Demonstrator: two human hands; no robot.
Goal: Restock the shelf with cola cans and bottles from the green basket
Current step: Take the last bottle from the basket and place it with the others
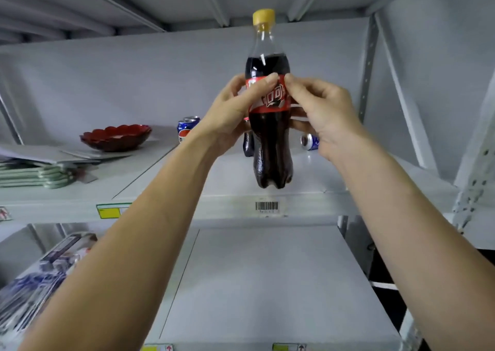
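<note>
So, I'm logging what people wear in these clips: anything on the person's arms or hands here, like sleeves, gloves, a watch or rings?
Nothing shows. Both forearms are bare up to the frame edge, with no sleeve in view. The left hand and right hand have no gloves, and no watch, bracelet or ring is visible. Nails look short and unpainted.

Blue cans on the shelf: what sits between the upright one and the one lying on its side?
In the head view, between the upright blue can and the tipped can stands a dark bottle, mostly hidden behind the held cola bottle.
</note>
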